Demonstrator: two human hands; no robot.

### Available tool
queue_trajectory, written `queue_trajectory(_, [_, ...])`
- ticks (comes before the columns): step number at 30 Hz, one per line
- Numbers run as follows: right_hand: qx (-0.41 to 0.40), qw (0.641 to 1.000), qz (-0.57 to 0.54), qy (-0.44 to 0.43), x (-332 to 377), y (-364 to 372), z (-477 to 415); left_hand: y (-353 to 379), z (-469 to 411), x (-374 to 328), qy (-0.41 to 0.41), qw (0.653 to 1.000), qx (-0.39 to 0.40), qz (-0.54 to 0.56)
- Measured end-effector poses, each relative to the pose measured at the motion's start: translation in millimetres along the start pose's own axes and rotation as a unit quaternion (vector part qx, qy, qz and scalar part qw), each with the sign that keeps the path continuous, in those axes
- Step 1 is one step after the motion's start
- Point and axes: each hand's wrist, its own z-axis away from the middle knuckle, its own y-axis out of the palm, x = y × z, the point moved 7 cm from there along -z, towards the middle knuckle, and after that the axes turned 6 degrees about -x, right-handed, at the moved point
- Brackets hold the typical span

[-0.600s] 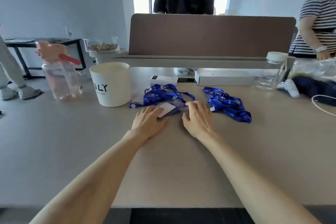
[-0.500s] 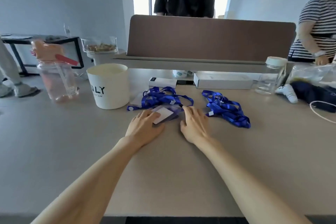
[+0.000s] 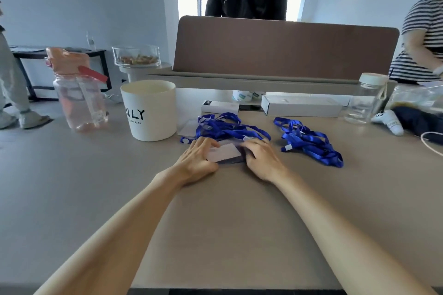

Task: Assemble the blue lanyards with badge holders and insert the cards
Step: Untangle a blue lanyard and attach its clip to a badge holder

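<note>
A white card (image 3: 223,152) lies on a stack of clear badge holders (image 3: 233,160) on the table, just in front of a tangle of blue lanyards (image 3: 225,127). My left hand (image 3: 197,159) rests on the card's left edge with fingers laid flat. My right hand (image 3: 261,157) touches the stack's right edge, its fingers bent over the side. A second bundle of blue lanyards (image 3: 311,142) lies to the right, apart from both hands.
A white cup (image 3: 149,110) and a pink water bottle (image 3: 78,90) stand at the left. White boxes (image 3: 300,105) and a clear jar (image 3: 365,100) sit behind the lanyards, before a brown divider (image 3: 285,46). Two people stand beyond it.
Both hands have closed in on the card and holder stack from either side. The camera has tipped slightly, shifting the scene down.
</note>
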Motion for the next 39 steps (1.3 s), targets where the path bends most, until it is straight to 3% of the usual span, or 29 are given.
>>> queue_trajectory(5, [-0.010,0.993,-0.104,0.053,-14.2,-11.3,-5.6,7.4,-15.2,-6.9,0.063,0.996,0.018,-0.064])
queue_trajectory(11, [-0.018,0.984,-0.168,0.063,-24.8,-17.0,-6.8,8.8,-16.1,-8.4,0.070,0.986,-0.052,-0.139])
queue_trajectory(16, [-0.013,0.996,-0.081,0.031,-22.9,-13.6,-5.7,5.4,-14.5,-6.7,0.045,0.989,-0.045,-0.134])
queue_trajectory(19, [-0.059,0.996,-0.064,0.018,-22.0,-19.7,-7.9,3.5,-11.0,-5.5,0.045,0.988,-0.055,-0.134])
queue_trajectory(24, [-0.070,0.997,-0.011,-0.005,-10.3,-15.7,-9.5,9.1,-11.8,-12.9,0.094,0.983,-0.060,-0.148])
queue_trajectory(32, [-0.029,0.996,0.071,0.054,-19.0,-15.9,-7.8,10.7,-15.3,-16.9,0.106,0.984,-0.043,-0.133])
queue_trajectory(36, [-0.011,0.997,0.080,0.016,-5.5,-13.5,-7.2,3.5,-6.9,-21.9,0.124,0.974,-0.136,-0.135])
queue_trajectory(39, [-0.064,0.991,0.074,-0.090,17.7,-20.3,-2.8,-7.6,-4.6,-26.3,0.138,0.966,-0.198,-0.093])
